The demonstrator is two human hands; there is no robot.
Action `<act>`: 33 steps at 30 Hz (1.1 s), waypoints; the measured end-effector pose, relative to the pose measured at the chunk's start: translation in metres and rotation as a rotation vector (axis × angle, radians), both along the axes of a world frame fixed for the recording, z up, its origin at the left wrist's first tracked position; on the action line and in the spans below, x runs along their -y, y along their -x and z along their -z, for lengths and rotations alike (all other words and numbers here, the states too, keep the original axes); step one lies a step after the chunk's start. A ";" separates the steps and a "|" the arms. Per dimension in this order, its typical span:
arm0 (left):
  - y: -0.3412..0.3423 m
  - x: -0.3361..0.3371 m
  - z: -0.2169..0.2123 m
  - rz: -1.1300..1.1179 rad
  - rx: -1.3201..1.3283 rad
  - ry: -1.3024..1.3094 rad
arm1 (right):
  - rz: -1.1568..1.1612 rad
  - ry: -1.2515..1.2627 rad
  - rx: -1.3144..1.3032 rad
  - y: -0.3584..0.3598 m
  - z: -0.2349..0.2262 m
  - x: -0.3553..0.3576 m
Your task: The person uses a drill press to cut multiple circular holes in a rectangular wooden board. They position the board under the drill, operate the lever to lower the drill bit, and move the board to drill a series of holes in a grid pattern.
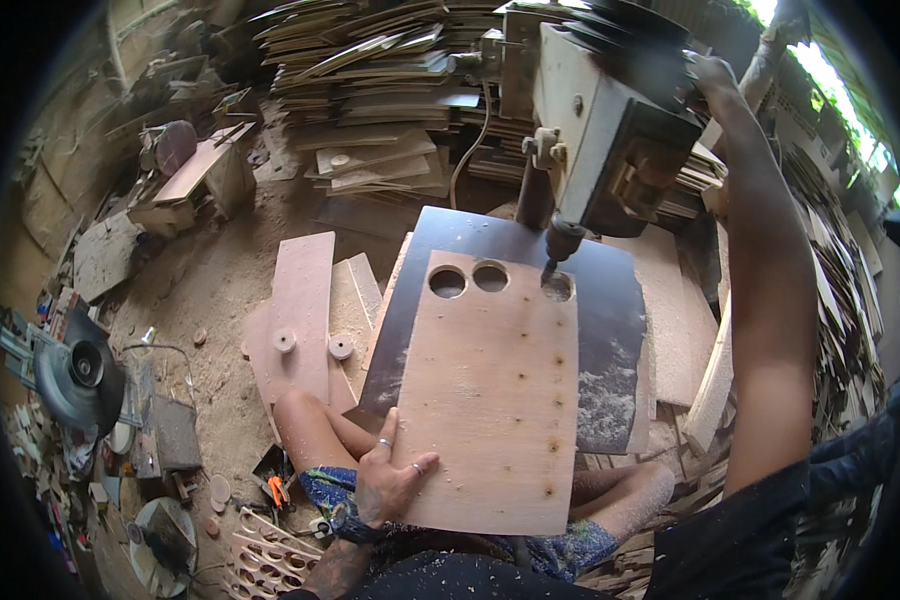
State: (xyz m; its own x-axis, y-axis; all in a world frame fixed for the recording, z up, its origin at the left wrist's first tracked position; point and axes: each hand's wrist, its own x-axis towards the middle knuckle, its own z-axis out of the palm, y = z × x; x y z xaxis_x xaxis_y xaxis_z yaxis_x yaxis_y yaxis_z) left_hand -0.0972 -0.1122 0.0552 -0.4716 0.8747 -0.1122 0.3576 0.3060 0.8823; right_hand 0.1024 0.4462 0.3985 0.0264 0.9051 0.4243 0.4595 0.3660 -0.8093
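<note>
My left hand (395, 480), wearing rings, grips the lower left edge of a pale plywood board (480, 400). Two round holes pierce the board's far end, and small dark marks run down its right side. A third round cut (558, 287) lies at the far right corner, with the chuck and bit (562, 245) of a drill press (610, 120) over it. The board rests on a dark, sawdust-dusted sheet (610, 390). My right arm reaches up beside the drill press head, where my right hand (711, 82) is closed; what it holds is hidden.
Stacked thin boards (360, 80) stand behind the press. On the left, two wooden discs (285, 342) sit on loose planks, and a sanding disc machine (175, 150) stands farther off. A grey motor-like machine (80, 370) is at far left. Offcuts (830, 250) are piled at right.
</note>
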 end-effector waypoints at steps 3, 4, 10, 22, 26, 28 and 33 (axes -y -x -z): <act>-0.007 -0.019 0.003 0.028 -0.035 0.005 | -0.016 0.027 0.026 -0.006 -0.001 -0.020; -0.009 -0.024 0.004 0.023 -0.029 0.004 | 0.003 0.092 0.035 -0.006 -0.002 -0.031; -0.012 -0.034 0.009 0.001 -0.031 0.026 | -0.056 -0.006 -0.037 -0.022 0.006 -0.058; -0.010 -0.035 0.017 0.033 -0.096 0.051 | 0.082 -0.397 -0.278 -0.040 0.082 0.157; -0.009 -0.037 0.012 0.034 -0.092 0.089 | 0.083 -0.461 -0.458 -0.039 0.130 0.198; -0.009 -0.036 0.009 0.044 -0.070 0.095 | 0.107 -0.513 -0.378 -0.041 0.141 0.210; -0.009 -0.037 0.005 0.059 -0.078 0.077 | 0.132 -0.462 -0.459 -0.038 0.156 0.220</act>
State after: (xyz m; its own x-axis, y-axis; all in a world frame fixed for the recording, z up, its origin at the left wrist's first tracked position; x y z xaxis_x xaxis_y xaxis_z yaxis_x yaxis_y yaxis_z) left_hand -0.0880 -0.0750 0.0502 -0.4296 0.8913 -0.1449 0.4439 0.3482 0.8256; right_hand 0.1406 0.2258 0.2428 0.3950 0.6100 0.6870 0.1699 0.6863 -0.7071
